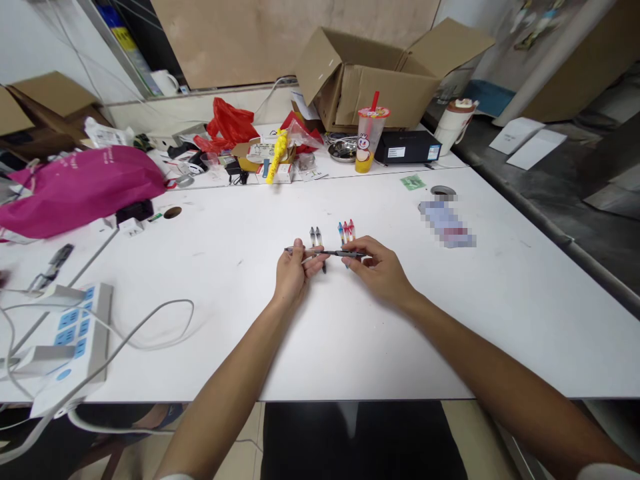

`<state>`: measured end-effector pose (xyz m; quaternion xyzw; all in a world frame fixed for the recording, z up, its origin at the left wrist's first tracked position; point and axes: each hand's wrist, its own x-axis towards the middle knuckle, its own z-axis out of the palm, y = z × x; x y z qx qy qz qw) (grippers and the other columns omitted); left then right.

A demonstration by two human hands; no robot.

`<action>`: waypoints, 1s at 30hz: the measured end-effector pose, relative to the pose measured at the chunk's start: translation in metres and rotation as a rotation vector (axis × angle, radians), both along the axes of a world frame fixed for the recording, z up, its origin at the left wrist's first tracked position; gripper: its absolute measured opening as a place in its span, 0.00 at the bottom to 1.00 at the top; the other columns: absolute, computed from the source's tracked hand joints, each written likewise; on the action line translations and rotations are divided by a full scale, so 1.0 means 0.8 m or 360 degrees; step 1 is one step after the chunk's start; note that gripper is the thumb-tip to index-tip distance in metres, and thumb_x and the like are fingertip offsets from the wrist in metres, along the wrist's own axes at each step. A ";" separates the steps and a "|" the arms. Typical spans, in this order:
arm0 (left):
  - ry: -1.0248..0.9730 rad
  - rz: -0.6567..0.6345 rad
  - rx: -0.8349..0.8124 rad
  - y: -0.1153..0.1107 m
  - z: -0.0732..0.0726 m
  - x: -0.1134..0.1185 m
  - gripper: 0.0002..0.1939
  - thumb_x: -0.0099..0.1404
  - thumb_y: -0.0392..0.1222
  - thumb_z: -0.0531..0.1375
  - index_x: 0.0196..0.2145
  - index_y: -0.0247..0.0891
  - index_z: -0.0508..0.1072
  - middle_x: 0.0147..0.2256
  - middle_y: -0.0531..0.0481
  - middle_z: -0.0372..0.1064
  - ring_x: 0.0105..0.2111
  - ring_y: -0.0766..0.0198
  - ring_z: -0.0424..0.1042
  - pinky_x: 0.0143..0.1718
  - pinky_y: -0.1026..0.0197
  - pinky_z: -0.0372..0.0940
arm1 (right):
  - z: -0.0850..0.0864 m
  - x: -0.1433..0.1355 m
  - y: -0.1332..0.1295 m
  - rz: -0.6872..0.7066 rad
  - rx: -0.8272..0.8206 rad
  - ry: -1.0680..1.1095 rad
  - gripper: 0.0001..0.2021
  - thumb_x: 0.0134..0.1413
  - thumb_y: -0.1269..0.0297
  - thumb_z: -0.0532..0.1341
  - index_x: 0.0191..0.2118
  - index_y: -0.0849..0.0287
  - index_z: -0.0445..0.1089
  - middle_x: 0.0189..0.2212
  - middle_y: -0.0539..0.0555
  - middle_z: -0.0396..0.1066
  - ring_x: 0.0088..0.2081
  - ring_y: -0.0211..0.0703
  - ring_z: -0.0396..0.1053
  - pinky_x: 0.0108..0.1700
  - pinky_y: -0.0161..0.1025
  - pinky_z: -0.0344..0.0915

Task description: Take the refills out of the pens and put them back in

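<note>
Both hands hold a dark pen with a clear section (333,253) sideways above the white table (200,233). My left hand (294,270) pinches its left end between thumb and fingers. At the right end, the fingertips of my right hand (375,263) close round the dark part. Just behind my left hand, two black-topped pens (316,235) lie side by side, partly hidden. Beyond my right fingers lie a blue-topped pen (341,231) and two red-topped pens (349,230), their lower parts mostly covered by the hand.
A power strip (95,333) with looping white cables is at the left. Behind stand a drink cup (371,137), a black box (407,147), a cardboard box (385,90) and a yellow item (277,155). A magenta bag (90,190) lies back left, a blurred item (447,225) at right.
</note>
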<state>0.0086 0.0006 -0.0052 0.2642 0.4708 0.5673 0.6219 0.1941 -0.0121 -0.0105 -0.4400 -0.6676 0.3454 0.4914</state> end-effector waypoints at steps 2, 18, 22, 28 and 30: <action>-0.0015 0.0037 0.0022 0.002 0.000 -0.002 0.19 0.73 0.52 0.57 0.36 0.31 0.72 0.47 0.32 0.78 0.34 0.63 0.82 0.30 0.69 0.74 | 0.003 0.004 0.000 -0.0021 -0.0043 0.0038 0.11 0.59 0.55 0.65 0.44 0.52 0.76 0.41 0.55 0.74 0.40 0.45 0.71 0.36 0.42 0.67; 0.0214 0.0101 0.0239 0.000 -0.005 -0.005 0.21 0.67 0.61 0.61 0.41 0.41 0.63 0.42 0.42 0.80 0.35 0.58 0.83 0.23 0.69 0.68 | -0.004 0.012 0.008 0.0048 -0.0353 0.0067 0.12 0.60 0.53 0.62 0.45 0.55 0.71 0.28 0.48 0.64 0.29 0.39 0.60 0.30 0.39 0.58; 0.0284 0.0060 0.0271 -0.002 -0.007 -0.004 0.23 0.65 0.62 0.63 0.41 0.40 0.64 0.43 0.42 0.79 0.36 0.56 0.83 0.21 0.69 0.66 | -0.004 0.005 0.001 -0.0028 -0.0391 -0.0021 0.15 0.58 0.48 0.64 0.41 0.55 0.75 0.21 0.45 0.55 0.24 0.38 0.52 0.27 0.38 0.52; 0.0302 -0.0005 0.0273 -0.004 -0.005 -0.002 0.24 0.63 0.63 0.64 0.41 0.40 0.64 0.41 0.42 0.80 0.36 0.55 0.83 0.19 0.69 0.63 | -0.004 0.003 0.000 -0.0080 -0.0375 -0.0014 0.17 0.57 0.46 0.65 0.37 0.56 0.76 0.22 0.47 0.62 0.25 0.38 0.54 0.27 0.38 0.53; 0.0314 -0.0005 0.0271 -0.002 -0.004 -0.003 0.24 0.64 0.63 0.63 0.40 0.40 0.64 0.42 0.41 0.80 0.37 0.55 0.82 0.20 0.68 0.65 | -0.004 0.003 0.000 -0.0106 -0.0360 -0.0017 0.17 0.58 0.46 0.64 0.35 0.56 0.76 0.23 0.48 0.63 0.25 0.38 0.55 0.28 0.38 0.53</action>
